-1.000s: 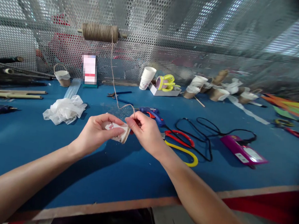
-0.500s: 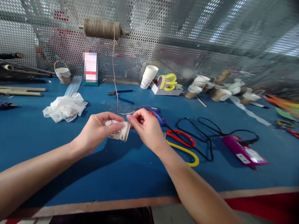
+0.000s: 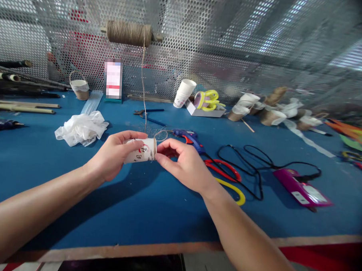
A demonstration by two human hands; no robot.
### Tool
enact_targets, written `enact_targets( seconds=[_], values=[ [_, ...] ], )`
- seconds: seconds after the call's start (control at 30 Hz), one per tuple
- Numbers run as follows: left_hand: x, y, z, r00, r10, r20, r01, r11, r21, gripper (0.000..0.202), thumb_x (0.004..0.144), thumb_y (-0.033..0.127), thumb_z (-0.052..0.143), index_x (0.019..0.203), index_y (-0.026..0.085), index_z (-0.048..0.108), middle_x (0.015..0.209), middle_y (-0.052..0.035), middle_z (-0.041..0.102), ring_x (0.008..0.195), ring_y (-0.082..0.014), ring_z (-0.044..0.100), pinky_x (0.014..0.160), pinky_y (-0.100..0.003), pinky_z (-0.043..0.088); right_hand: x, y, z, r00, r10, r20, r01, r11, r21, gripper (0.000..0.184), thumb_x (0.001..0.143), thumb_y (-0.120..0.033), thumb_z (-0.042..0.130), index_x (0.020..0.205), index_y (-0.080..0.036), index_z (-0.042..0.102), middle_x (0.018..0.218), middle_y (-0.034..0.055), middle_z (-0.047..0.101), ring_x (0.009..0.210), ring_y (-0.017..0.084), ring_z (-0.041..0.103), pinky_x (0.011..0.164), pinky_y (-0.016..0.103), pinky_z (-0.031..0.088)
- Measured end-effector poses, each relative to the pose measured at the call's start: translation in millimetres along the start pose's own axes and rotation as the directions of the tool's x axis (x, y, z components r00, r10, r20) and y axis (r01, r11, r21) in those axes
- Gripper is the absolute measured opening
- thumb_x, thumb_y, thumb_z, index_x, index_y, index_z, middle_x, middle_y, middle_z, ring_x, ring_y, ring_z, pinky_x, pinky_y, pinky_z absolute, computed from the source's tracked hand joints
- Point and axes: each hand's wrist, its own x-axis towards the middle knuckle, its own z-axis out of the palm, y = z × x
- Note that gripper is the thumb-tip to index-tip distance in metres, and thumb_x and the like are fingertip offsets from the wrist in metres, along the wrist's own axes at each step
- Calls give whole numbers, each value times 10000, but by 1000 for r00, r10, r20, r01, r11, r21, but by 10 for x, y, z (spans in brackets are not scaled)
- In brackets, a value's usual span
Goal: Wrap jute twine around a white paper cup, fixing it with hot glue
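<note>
A white paper cup (image 3: 141, 151) with printed markings lies sideways above the table, wrapped by the fingers and thumb of my left hand (image 3: 116, 152). Twine (image 3: 155, 147) circles the cup's right end. My right hand (image 3: 180, 161) has its thumb and curled fingers at that end, gripping the edge; its fingertips are partly hidden. From the spool of twine (image 3: 129, 33) on the mesh, a strand (image 3: 144, 78) hangs down to the cup, with a loose loop beside it. A blue glue gun (image 3: 189, 139) lies just behind my right hand.
Red-handled and yellow-handled tools (image 3: 224, 169) lie right of my right hand, with a black cable and purple power strip (image 3: 301, 186). Pliers (image 3: 148, 115), stacked cups (image 3: 184, 93) and a white box (image 3: 204, 109) stand behind. Crumpled white material (image 3: 81, 128) sits left; twine-wrapped cups (image 3: 270, 117) right.
The cup has turned so more of its printed side shows. My right hand has shifted lower along the cup's end, and a loop of twine now stands out behind it. The view has shifted slightly.
</note>
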Motion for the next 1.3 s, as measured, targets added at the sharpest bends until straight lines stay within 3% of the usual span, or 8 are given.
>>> enact_targets(
  seconds=[0.4,0.53,0.7,0.83,0.93,1.2,1.3],
  values=[
    [2,-20,-7,1000,-14,5,14,1000,-5,200,707,145,670,900,95,653,706,-33,693,553,-105,622,518,-197,461,-12,20,38,999,-39,-22,37,997,-75,21,744,-163,572,735,-180,565,699,7,627,624,129,564,611,281,473],
    [0,-47,-14,1000,21,15,-21,999,38,227,686,147,674,907,98,651,705,-27,690,557,-97,610,537,-195,459,27,51,-6,1000,-13,-2,13,1000,16,69,783,-244,582,772,-175,587,733,19,646,652,134,585,620,282,487],
    [-36,-84,-19,978,147,151,-178,960,215,250,676,155,656,924,122,670,799,-34,700,641,-113,609,613,-214,466,80,115,-36,979,10,-206,10,995,96,178,841,-322,546,894,-181,640,933,68,693,865,181,632,750,334,509],
    [-95,-97,-14,921,258,291,-351,874,337,355,697,139,615,1049,152,653,882,-30,691,675,-111,584,620,-203,450,80,135,-31,974,-121,-190,137,988,77,154,858,-278,527,874,-202,660,996,67,681,967,186,616,853,366,487],
    [-135,-102,-2,895,282,345,-409,827,385,424,709,121,585,1128,173,624,881,-25,681,664,-105,563,599,-194,431,66,128,-22,974,-173,-148,185,980,75,89,813,-235,585,857,-203,656,996,66,664,966,190,612,862,376,486],
    [-148,-119,9,915,275,294,-389,793,469,245,691,151,595,934,149,628,760,-7,648,574,-93,519,519,-181,394,52,54,-68,1000,4,-4,-3,985,175,169,781,-288,622,906,-174,621,930,64,680,840,164,635,760,334,514],
    [-145,-114,-5,933,223,283,-339,809,480,265,711,194,611,972,149,619,735,-10,656,532,-90,505,496,-183,388,125,140,-325,983,40,-178,-10,986,169,194,806,-358,583,855,-174,617,854,65,687,766,157,641,685,308,515]
  ],
)
